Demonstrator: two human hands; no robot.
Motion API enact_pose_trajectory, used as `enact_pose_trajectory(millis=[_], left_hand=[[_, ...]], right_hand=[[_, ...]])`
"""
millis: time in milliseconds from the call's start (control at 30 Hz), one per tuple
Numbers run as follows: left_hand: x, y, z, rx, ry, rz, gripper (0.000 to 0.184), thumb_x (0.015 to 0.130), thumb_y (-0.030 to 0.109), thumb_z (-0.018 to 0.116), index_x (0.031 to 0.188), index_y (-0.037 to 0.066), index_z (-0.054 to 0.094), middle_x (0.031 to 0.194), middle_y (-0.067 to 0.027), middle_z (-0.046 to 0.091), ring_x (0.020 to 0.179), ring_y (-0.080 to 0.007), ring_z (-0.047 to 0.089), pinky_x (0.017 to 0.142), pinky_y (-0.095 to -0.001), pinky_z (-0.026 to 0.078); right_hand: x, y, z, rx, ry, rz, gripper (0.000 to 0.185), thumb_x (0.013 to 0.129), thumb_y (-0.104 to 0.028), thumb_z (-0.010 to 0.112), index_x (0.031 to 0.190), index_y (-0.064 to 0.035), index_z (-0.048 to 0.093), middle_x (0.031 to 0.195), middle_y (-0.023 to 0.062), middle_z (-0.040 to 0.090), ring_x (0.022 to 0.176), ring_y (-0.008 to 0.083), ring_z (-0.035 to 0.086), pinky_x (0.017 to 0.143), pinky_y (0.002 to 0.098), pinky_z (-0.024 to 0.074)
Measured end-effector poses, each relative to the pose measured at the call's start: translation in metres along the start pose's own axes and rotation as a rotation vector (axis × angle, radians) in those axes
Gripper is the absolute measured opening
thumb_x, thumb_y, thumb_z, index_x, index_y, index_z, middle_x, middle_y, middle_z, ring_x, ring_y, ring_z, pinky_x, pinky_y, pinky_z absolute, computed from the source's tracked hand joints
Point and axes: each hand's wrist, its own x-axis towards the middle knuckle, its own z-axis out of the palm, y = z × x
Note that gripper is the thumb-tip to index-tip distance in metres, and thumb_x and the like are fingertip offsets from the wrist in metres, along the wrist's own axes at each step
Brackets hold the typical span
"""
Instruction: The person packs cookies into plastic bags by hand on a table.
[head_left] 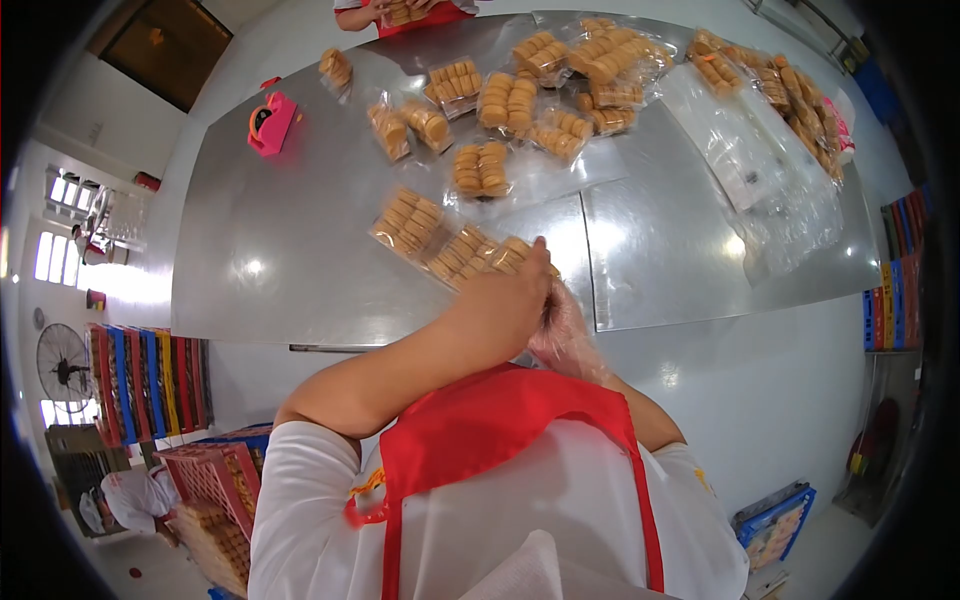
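My left hand reaches in from the left, its fingers closed at the near side of a clear pack of round biscuits. My right hand, in what looks like a thin clear glove, meets it at the table's front edge. Its fingers are pressed together, and what they pinch is hidden. Beside the held pack, on its left, lies another biscuit pack, with a further pack up and to the left. An upright-looking pair of biscuit stacks in plastic lies farther back.
Several more biscuit packs lie across the back of the metal table. A pink device stands at the left, clear plastic bags at the right. Another person's hands hold a pack at the far edge. Crates stand lower left.
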Motion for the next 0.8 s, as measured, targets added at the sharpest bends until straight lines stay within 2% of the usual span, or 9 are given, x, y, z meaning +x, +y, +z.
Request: enact_pose_trajectory(millis=[100,300,400,500,600,633,667,700,800], left_hand=[[0.003,0.010,-0.003,-0.038,-0.037,-0.011,0.060,0.078,0.007,0.059,0.133,-0.013,0.048,0.149,-0.0274,0.037,0.076,-0.0345,0.070,0.070,-0.0399,0.057],[0.003,0.009,0.018,-0.084,0.193,0.114,0.055,0.079,0.006,0.056,0.129,-0.016,0.049,0.146,-0.0272,0.041,0.077,-0.0322,0.070,0.071,-0.0397,0.058],[0.003,0.021,0.018,-0.034,0.001,0.053,0.054,0.081,0.008,0.055,0.130,-0.014,0.050,0.147,-0.0248,0.041,0.078,-0.0302,0.071,0.067,-0.0391,0.058],[0.001,0.022,0.016,-0.035,-0.077,-0.030,0.052,0.082,0.009,0.055,0.130,-0.011,0.052,0.148,-0.0219,0.041,0.075,-0.0291,0.071,0.061,-0.0374,0.058],[-0.006,0.012,0.029,-0.099,0.255,0.051,0.050,0.083,0.011,0.055,0.129,-0.009,0.054,0.149,-0.0198,0.042,0.068,-0.0290,0.070,0.059,-0.0369,0.058],[-0.008,0.010,0.026,-0.097,0.198,0.049,0.049,0.083,0.011,0.056,0.128,-0.009,0.054,0.149,-0.0199,0.042,0.068,-0.0292,0.070,0.059,-0.0370,0.058],[-0.009,0.010,0.022,-0.098,0.146,0.043,0.048,0.083,0.011,0.056,0.127,-0.009,0.055,0.149,-0.0200,0.042,0.069,-0.0294,0.070,0.059,-0.0370,0.058],[-0.012,0.010,0.017,-0.101,0.086,0.040,0.048,0.083,0.011,0.056,0.126,-0.009,0.055,0.149,-0.0200,0.041,0.069,-0.0296,0.070,0.060,-0.0371,0.058],[-0.013,0.015,0.016,-0.152,-0.004,0.031,0.046,0.081,0.011,0.058,0.123,-0.009,0.056,0.147,-0.0199,0.043,0.072,-0.0308,0.070,0.064,-0.0409,0.058]], right_hand=[[0.005,-0.002,-0.002,-0.017,-0.129,-0.004,0.032,0.105,-0.017,0.041,0.135,-0.0067,0.047,0.123,0.0103,0.058,0.116,0.0196,0.058,0.098,0.0344,0.0518],[-0.008,-0.002,0.000,-0.183,-0.153,-0.025,0.034,0.103,-0.017,0.045,0.136,-0.0072,0.046,0.123,0.0097,0.059,0.113,0.0190,0.059,0.095,0.0341,0.0528],[-0.011,-0.001,0.002,-0.271,-0.139,-0.032,0.035,0.103,-0.017,0.047,0.136,-0.0071,0.046,0.122,0.0095,0.059,0.112,0.0187,0.060,0.094,0.0340,0.0533],[-0.014,-0.003,0.002,-0.457,-0.133,-0.076,0.036,0.102,-0.016,0.048,0.136,-0.0070,0.046,0.121,0.0094,0.060,0.110,0.0185,0.061,0.092,0.0340,0.0538],[-0.020,-0.005,0.000,-0.783,-0.097,-0.202,0.037,0.101,-0.016,0.050,0.137,-0.0069,0.045,0.120,0.0092,0.060,0.109,0.0183,0.061,0.091,0.0339,0.0544],[-0.023,-0.005,-0.002,-0.814,-0.069,-0.229,0.038,0.100,-0.016,0.050,0.137,-0.0069,0.045,0.120,0.0091,0.060,0.108,0.0182,0.061,0.090,0.0339,0.0545],[-0.024,-0.006,-0.002,-0.723,-0.037,-0.204,0.038,0.100,-0.015,0.051,0.137,-0.0069,0.045,0.120,0.0090,0.061,0.108,0.0182,0.062,0.090,0.0339,0.0547],[-0.026,-0.005,0.002,-0.451,0.022,-0.126,0.039,0.098,-0.012,0.052,0.137,-0.0061,0.046,0.118,0.0091,0.061,0.105,0.0181,0.063,0.088,0.0340,0.0551],[-0.024,-0.006,0.013,-0.386,0.105,0.066,0.042,0.094,-0.004,0.052,0.135,-0.0061,0.047,0.117,0.0091,0.063,0.101,0.0184,0.066,0.081,0.0319,0.0578]])
